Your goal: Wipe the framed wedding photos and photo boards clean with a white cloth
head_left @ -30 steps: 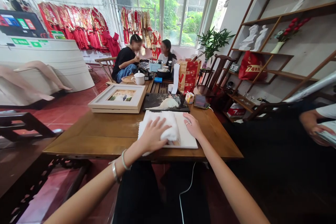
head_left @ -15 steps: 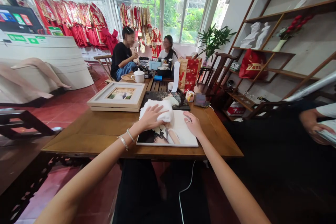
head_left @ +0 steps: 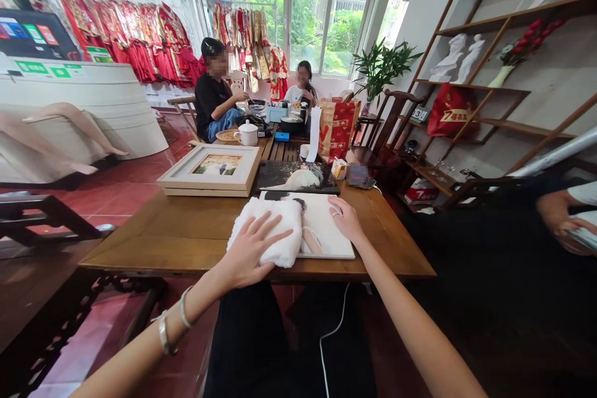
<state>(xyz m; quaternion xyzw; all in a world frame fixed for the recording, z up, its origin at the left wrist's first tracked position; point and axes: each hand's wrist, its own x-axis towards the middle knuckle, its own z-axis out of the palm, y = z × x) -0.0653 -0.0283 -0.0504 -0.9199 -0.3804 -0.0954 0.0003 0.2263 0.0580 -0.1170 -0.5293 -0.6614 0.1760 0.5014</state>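
A frame (head_left: 212, 168) with a photo sits at the far left of the table (head_left: 177, 230). Nearer, the left hand (head_left: 247, 252) lies flat on a white cloth (head_left: 280, 208). Its fingers (head_left: 261, 230) are spread wide and press down from on top. They do not pinch or grab.

The cloth is under the palm and fingers. It covers the near left corner of the picture (head_left: 324, 230), and a bit of it lies on the bare table. The picture is a big flat print at the near edge of the table, just in front of a dark print (head_left: 296, 177).

The right hand (head_left: 345, 221) rests on the picture's right side. Its fingers are flat and close together, and they hold nothing.

This looks like the wiping step: 1 hand rubs and 1 hand pins. I think another stroke needs the palm flat on the cloth and the right hand pressing down, so the picture does not slide.

Far right, another person's hand (head_left: 566, 224) holds something blurry.
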